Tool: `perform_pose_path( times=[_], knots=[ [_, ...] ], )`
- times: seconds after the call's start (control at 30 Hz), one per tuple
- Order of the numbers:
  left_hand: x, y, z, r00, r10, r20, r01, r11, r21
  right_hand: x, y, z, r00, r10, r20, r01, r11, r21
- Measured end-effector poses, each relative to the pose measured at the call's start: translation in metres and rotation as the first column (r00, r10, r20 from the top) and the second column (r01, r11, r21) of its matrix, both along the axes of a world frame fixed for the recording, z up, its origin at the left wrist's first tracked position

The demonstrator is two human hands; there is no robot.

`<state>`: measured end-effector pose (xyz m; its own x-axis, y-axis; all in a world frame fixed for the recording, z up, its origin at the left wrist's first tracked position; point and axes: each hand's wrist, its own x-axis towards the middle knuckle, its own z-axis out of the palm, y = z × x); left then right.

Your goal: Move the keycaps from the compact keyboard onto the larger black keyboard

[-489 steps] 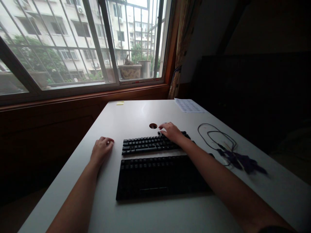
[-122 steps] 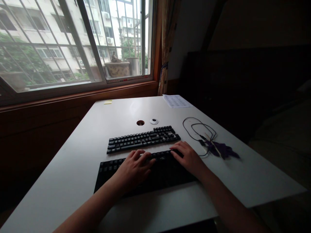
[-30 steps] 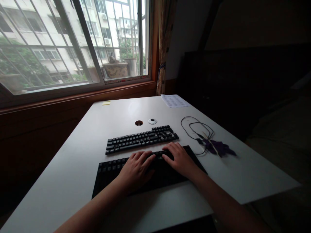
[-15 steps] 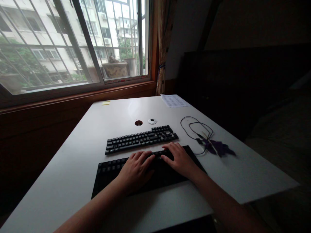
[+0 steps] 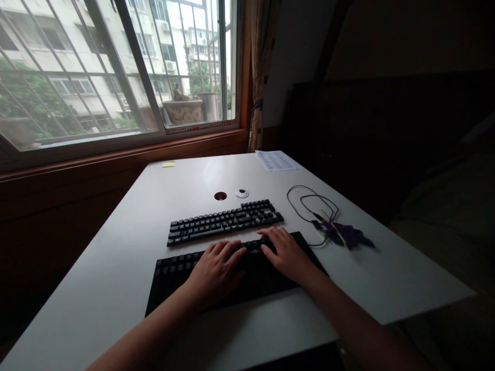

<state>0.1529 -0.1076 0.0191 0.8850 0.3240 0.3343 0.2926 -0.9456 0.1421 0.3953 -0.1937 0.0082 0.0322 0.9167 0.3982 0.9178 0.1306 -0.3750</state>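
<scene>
A black keyboard point(image 5: 170, 281) lies on the white table, with a few rows of keys at its far edge and a dark area nearer to me. My left hand point(image 5: 217, 265) rests over its middle, fingers bent and slightly spread, fingertips at the far key rows. Just right of it, my right hand point(image 5: 285, 252) reaches to the same rows, its thumb apart from the fingers. Neither hand shows anything held. Beneath the palms the keyboard is hidden. Behind it, black keycaps point(image 5: 220, 224) stand in rows in a keyboard layout with some gaps.
A black cable point(image 5: 291, 200) loops to the right, beside a purple cloth point(image 5: 350, 235) and a thin stick point(image 5: 337, 232). Farther back are a cable hole point(image 5: 220, 196), its white cover point(image 5: 242, 193), a printed sheet point(image 5: 279, 161) and a yellow note point(image 5: 168, 164). A barred window stands beyond.
My right thumb has shifted slightly to the right, away from my left fingertips. My left hand, the keyboard and the laid-out keycaps look unchanged.
</scene>
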Motion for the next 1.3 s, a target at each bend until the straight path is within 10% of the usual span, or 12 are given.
perform_pose_path(
  times=[0.87, 1.3],
  knots=[
    [0.000, -0.001, 0.002, 1.000, -0.005, -0.017, 0.006, 0.999, 0.050, 0.026, 0.006, 0.018, 0.968, 0.004, -0.250, 0.028, 0.992, 0.126],
    [0.001, -0.003, 0.000, 1.000, 0.004, -0.018, -0.004, 1.000, 0.024, 0.067, 0.086, 0.049, 0.998, -0.014, -0.066, 0.020, 0.996, 0.090]
  ],
)
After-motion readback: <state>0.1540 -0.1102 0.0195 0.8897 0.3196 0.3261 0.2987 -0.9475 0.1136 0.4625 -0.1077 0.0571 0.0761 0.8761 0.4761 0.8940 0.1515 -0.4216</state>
